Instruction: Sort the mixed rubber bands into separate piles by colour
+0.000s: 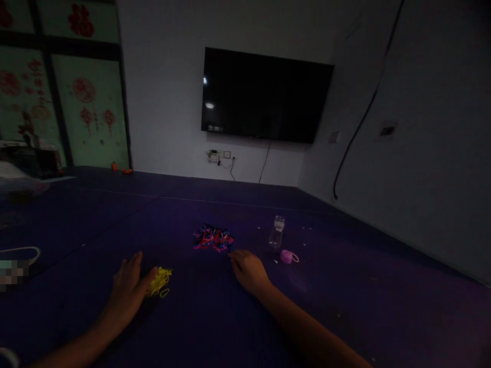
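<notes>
My left hand (128, 287) lies flat on the dark purple mat, fingers stretched out, its thumb side touching a small heap of yellow rubber bands (160, 281). My right hand (248, 270) rests on the mat with its fingers curled, the fingertips reaching the near edge of a pile of red, blue and pink rubber bands (213, 238). Whether it pinches a band I cannot make out. A small clear plastic bottle (276, 232) stands to the right of that pile, and a pink lid with a ring (287, 256) lies just in front of it.
The purple mat (345, 286) covers the floor up to white walls. A black TV (264, 94) hangs on the far wall above a socket with cables (222, 156). A white cord (23, 251) lies at the left edge. Clutter sits at the far left by decorated green doors.
</notes>
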Demonstrator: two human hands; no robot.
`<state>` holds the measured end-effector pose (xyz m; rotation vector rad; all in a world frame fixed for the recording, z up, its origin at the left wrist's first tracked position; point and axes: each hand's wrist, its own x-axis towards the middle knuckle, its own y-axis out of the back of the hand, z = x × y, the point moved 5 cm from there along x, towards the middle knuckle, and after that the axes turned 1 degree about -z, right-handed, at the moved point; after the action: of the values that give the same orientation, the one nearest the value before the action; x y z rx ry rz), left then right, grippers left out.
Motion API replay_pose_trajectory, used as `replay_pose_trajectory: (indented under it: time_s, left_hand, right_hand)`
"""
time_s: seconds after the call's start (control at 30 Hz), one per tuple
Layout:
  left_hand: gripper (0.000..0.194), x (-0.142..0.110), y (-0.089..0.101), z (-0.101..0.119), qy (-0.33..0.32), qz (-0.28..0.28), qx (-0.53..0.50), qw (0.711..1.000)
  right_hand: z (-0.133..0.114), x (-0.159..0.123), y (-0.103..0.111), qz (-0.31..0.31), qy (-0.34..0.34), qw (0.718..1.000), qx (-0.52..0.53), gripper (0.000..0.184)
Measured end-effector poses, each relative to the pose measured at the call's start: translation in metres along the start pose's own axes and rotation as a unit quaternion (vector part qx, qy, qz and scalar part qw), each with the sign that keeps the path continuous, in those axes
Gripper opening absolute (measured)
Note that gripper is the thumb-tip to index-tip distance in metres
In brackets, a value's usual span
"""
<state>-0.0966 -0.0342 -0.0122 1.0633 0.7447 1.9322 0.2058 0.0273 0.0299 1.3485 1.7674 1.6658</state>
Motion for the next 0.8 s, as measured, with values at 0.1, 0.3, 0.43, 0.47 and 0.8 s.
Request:
replay_pose_trajectory:
  time_s: [0.1, 0.3, 0.43, 0.47, 0.8]
  left_hand:
    - [0.062, 0.014, -0.006, 0.01, 0.015, 0.023, -0.052, 0.998]
    - [0.061, 0.013, -0.001, 0.05, -0.055, -0.066, -0.011, 0.996]
    - [0.07, -0.002, 0.008, 0.069, -0.162, -0.089, 0.078, 0.98]
    - [0.069, -0.004, 0.009, 0.071, -0.183, -0.081, 0.095, 0.975]
    - [0.038, -0.03, 0.025, 0.121, -0.488, 0.096, 0.135, 0.857]
  right_hand:
    - [0.001, 0.0, 0.0, 0.006, -0.002, 1.0, 0.009, 0.033]
    - [0.0, 0.0, 0.0, 0.009, 0.005, 1.0, 0.02, 0.035]
    - [0.001, 0.0, -0.001, 0.006, 0.002, 1.0, 0.023, 0.035]
    - [0.0, 0.0, -0.001, 0.006, 0.003, 1.0, 0.022, 0.036]
    - [0.0, 0.009, -0.001, 0.004, -0.025, 0.999, -0.035, 0.034]
